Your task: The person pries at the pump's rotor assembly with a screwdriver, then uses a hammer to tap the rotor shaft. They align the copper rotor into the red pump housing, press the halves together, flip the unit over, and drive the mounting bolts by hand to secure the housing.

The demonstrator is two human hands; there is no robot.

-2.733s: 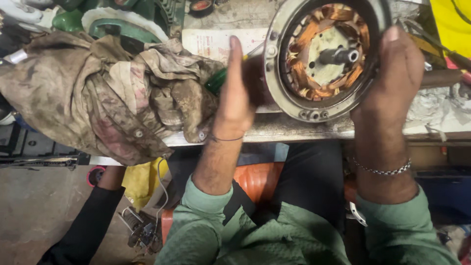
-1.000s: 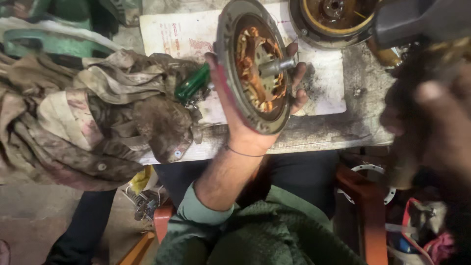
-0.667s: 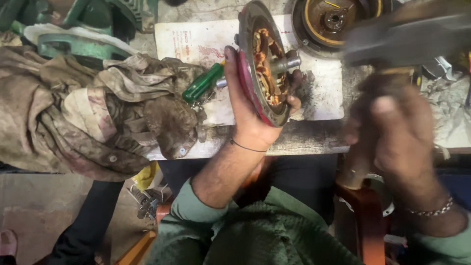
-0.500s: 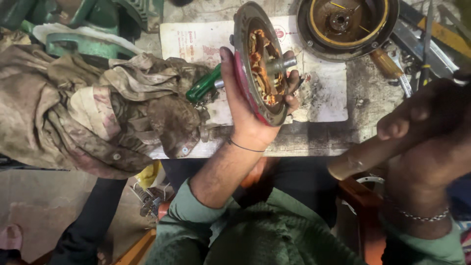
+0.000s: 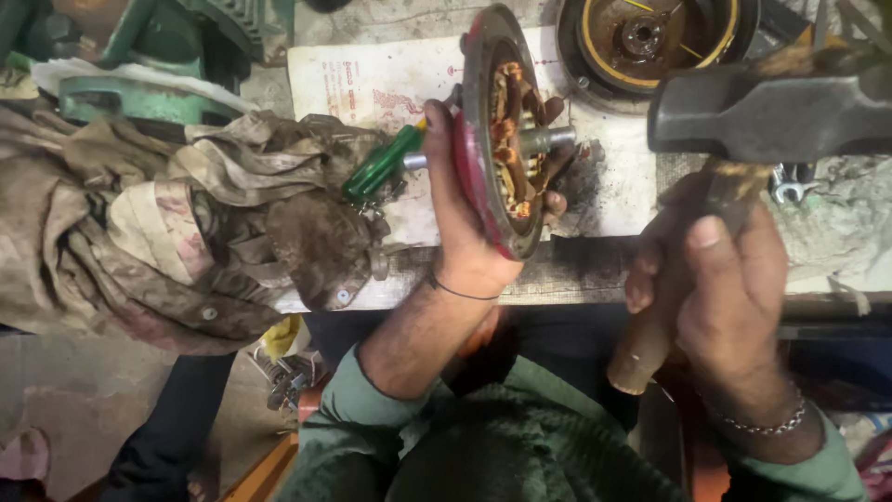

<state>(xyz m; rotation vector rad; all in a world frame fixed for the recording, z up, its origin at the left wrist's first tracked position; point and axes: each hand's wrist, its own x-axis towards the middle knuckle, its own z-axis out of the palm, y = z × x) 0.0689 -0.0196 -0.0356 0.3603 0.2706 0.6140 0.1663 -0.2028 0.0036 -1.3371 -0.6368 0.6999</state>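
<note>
The hands are apart, each closed on its own thing above the edge of the workbench (image 5: 836, 242). Far left on the bench lies a heap of dirty, greasy cloth (image 5: 167, 242), with a green metal casting (image 5: 149, 56) behind it. Just right of the cloth a green-handled screwdriver (image 5: 383, 165) lies on a stained sheet of paper (image 5: 372, 84), its shaft running behind the left hand. The left hand (image 5: 460, 232) is clamped on a round motor part (image 5: 497, 130) with a red rim, holding it tilted on edge just above the paper; the palm and thumb press its back face, and fingertips (image 5: 554, 203) curl over the lower rim on the front side. Copper windings and a short steel shaft (image 5: 546, 139) show on its open face, the shaft pointing right. Behind it, at the top of the bench, sits a round motor housing (image 5: 650, 42) with a yellow ring inside. Farther right, the right hand (image 5: 715, 279) is wrapped tight round the wooden handle of a hammer (image 5: 771, 112), whose dark steel head is raised near the camera, well apart from the motor part. A spanner (image 5: 788, 191) lies on the bench under the hammer head.
</note>
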